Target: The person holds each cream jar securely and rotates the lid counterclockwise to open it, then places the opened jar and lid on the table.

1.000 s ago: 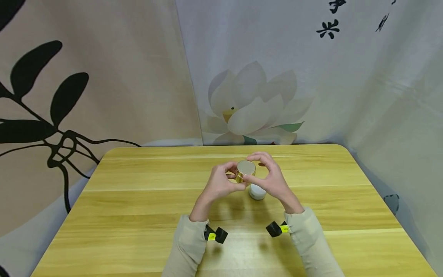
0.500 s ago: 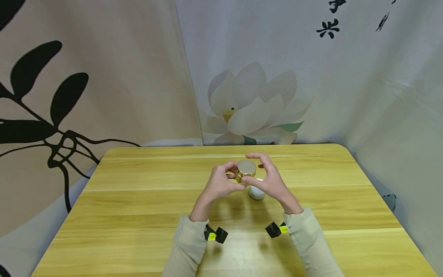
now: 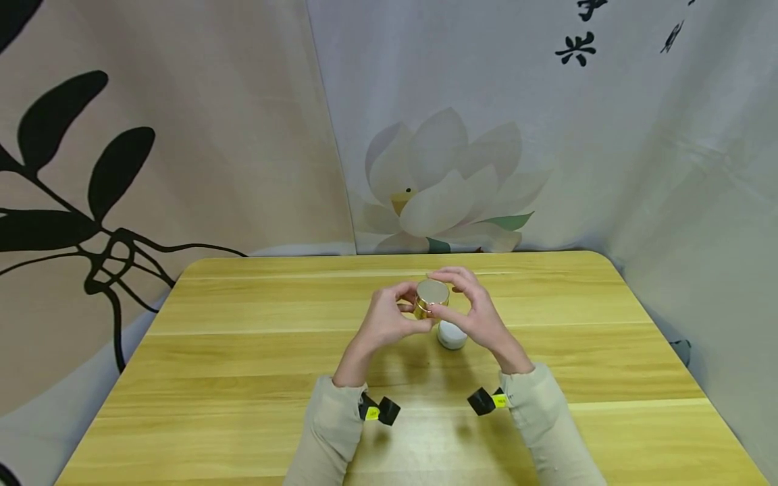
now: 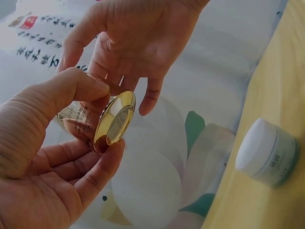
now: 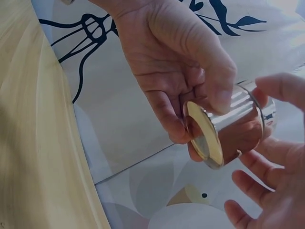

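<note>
A shiny gold cosmetic jar (image 3: 432, 294) with a flat pale top is held up above the table. My left hand (image 3: 392, 316) grips it from the left, with the thumb and fingers round its gold body near the base (image 4: 114, 120). From the right, my right hand (image 3: 477, 314) curves thumb and fingers round the lid end (image 5: 268, 112), thumb tip at the near edge and index finger at the far edge. A white cream jar (image 3: 452, 335) stands just behind the right thumb; in the left wrist view this white jar (image 4: 267, 152) shows fully, with its lid on.
The wooden table (image 3: 231, 378) stretches out on all sides of the hands. Behind it hangs a cloth backdrop (image 3: 243, 135) printed with a flower and dark leaves. A small black camera (image 3: 483, 401) sits at the right wrist, another black camera (image 3: 387, 410) at the left.
My right fingers have spread away from the lid and then come back in round it. The left hand, the gold jar and the white jar stay in place.
</note>
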{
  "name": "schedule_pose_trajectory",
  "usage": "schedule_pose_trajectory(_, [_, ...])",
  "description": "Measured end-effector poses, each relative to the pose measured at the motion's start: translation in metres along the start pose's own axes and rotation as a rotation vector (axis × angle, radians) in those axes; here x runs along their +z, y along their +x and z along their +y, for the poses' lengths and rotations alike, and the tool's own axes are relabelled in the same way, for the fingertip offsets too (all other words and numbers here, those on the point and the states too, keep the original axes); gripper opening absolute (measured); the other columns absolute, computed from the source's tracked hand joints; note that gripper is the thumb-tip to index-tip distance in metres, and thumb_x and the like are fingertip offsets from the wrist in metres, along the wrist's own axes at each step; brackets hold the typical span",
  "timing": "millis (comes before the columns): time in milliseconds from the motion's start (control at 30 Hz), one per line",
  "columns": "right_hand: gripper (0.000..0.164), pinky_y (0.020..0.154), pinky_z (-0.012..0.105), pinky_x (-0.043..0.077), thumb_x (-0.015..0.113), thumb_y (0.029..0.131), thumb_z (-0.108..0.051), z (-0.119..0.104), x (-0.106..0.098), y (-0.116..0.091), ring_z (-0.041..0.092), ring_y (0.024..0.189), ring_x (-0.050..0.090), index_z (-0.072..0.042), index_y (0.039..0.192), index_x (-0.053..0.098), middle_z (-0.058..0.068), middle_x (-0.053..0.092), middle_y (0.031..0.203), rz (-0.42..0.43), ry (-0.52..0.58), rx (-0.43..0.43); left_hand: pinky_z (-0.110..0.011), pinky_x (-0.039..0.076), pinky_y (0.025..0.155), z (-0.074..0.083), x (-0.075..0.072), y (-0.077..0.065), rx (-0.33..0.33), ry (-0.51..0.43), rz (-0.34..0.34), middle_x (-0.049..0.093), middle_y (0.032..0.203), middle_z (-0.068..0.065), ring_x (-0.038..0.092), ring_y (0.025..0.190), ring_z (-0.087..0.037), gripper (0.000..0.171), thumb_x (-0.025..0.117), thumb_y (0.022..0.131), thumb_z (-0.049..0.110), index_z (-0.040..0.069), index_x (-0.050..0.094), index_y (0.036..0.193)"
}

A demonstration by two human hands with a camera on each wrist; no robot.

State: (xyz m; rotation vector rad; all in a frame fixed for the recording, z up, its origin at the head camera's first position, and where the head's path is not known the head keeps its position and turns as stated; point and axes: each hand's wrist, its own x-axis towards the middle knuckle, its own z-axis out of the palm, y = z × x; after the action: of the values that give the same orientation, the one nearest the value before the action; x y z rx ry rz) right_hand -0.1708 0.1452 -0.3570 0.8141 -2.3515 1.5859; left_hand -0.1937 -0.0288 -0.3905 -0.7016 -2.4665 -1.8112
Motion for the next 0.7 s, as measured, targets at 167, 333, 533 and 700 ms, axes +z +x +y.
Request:
schedule_pose_trajectory(167, [0.048, 0.089, 0.047, 0.033, 0.062, 0.08, 0.009, 0.001, 0.0, 0.0, 0.039, 0.117, 0.038, 0.011, 0.126, 0.049, 0.027, 0.047, 0.125, -0.022, 0.011, -0.024, -0.03, 0.054, 0.077, 0.0, 0.0, 0.0, -0.002, 0.004, 0.0, 0.063, 0.087, -0.01, 0.058, 0.08, -0.017, 0.041, 0.077, 0.067, 0.0, -0.002, 0.064, 0.106])
schedule_pose_trajectory(333, [0.048, 0.089, 0.045, 0.032, 0.066, 0.077, 0.008, -0.001, 0.001, 0.0, 0.041, 0.116, 0.039, 0.01, 0.121, 0.048, 0.026, 0.049, 0.123, 0.022, 0.017, 0.024, -0.028, 0.054, 0.076, -0.001, 0.0, -0.001, 0.001, 0.001, 0.0, 0.063, 0.087, -0.009, 0.058, 0.08, -0.016, 0.041, 0.077, 0.066, -0.001, -0.002, 0.064, 0.105])
schedule_pose_trajectory(533, [0.037, 0.086, 0.042, 0.033, 0.07, 0.075, 0.008, -0.001, 0.002, 0.0, 0.037, 0.113, 0.042, 0.009, 0.109, 0.056, 0.027, 0.051, 0.118, 0.073, -0.007, 0.025, -0.027, 0.054, 0.075, -0.001, 0.001, 0.0, 0.006, 0.003, 0.002, 0.063, 0.087, -0.009, 0.057, 0.08, -0.015, 0.04, 0.077, 0.067, 0.001, -0.002, 0.064, 0.105])
schedule_pose_trajectory(700, [0.039, 0.086, 0.044, 0.034, 0.065, 0.08, 0.007, 0.014, 0.0, -0.001, 0.032, 0.113, 0.042, 0.008, 0.117, 0.058, 0.023, 0.051, 0.121, 0.032, -0.01, -0.056, -0.027, 0.054, 0.075, 0.0, 0.001, 0.0, 0.001, 0.004, 0.01, 0.063, 0.086, -0.009, 0.057, 0.079, -0.016, 0.039, 0.077, 0.067, 0.0, -0.002, 0.064, 0.103])
